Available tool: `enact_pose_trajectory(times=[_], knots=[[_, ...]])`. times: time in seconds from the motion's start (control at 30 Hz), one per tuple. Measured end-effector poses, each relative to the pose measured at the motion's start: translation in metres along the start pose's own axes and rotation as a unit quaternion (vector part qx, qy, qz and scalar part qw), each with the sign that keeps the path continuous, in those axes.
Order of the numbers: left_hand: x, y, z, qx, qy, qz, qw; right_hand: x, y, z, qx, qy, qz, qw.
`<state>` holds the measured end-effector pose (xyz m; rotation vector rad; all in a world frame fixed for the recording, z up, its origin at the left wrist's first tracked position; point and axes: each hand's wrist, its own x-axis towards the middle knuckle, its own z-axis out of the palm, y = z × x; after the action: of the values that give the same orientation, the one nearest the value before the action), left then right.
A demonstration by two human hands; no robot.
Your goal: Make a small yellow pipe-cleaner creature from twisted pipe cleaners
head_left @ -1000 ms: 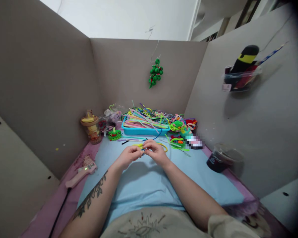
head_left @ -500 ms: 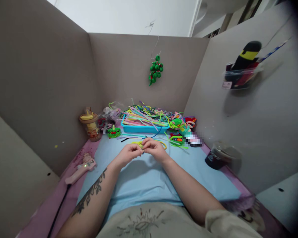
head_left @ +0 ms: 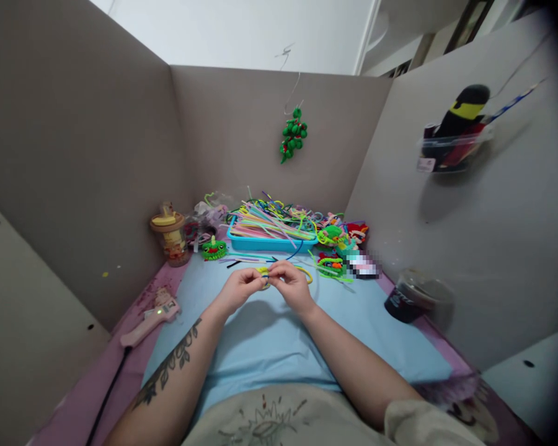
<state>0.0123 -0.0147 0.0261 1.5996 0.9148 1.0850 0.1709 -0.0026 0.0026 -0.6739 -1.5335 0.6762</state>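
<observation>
Two hands in view, both the same person's, meeting over the far half of the blue mat (head_left: 270,341).

Left hand (head_left: 239,291): fingers curled in, thumb and fingertips pinched on one yellow pipe cleaner (head_left: 263,271). Right hand (head_left: 294,287): same pinch, fingertips touching the left hand's at the wire. The yellow pipe cleaner sits between the two pinches, just above the mat, and its free end curves out to the right past the right hand. Whether a second strand is in the pinch is too small to tell.

Count around it:
- 1 blue tray (head_left: 260,245), just behind the hands, heaped with loose pipe cleaners (head_left: 272,220) in mixed colours, too many and too tangled to count. A few strays lie on the mat in front of it.
- 1 small green figure (head_left: 214,249), left of the tray.
- 1 tumbler with a yellow lid (head_left: 169,236), far left by the wall.
- 1 pink glue gun (head_left: 149,321) on the pink tabletop (head_left: 93,396), left of the mat, its green light on and a black cord trailing toward the near edge.
- 1 pile of finished pieces (head_left: 335,248), right of the tray. I can't separate them into a number.
- 1 dark cup (head_left: 405,301) on the right, well apart from the hands.
- 1 green ornament (head_left: 292,136) hanging on the back panel.
- 1 clear wall holder (head_left: 453,152) on the right panel, with a black-and-yellow item standing in it.
</observation>
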Motion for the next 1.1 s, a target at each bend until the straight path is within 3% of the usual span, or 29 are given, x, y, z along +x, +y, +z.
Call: enact_pose_trajectory(times=[0.37, 0.63, 1.1], knots=[[0.0007, -0.0054, -0.0024, 0.047, 0.013, 0.014, 0.999, -0.0007, -0.0021, -0.0019, -0.053, -0.019, -0.036, 0.998], [-0.0014, 0.0009, -0.0051, 0.091, 0.013, 0.015, 0.996, 0.0043, -0.0012, -0.0036, -0.036, -0.065, -0.028, 0.997], [-0.0001, -0.0043, -0.0052, 0.069, 0.002, 0.0, 0.998, 0.0062, 0.0028, -0.0035, 0.003, -0.078, 0.009, 0.997]])
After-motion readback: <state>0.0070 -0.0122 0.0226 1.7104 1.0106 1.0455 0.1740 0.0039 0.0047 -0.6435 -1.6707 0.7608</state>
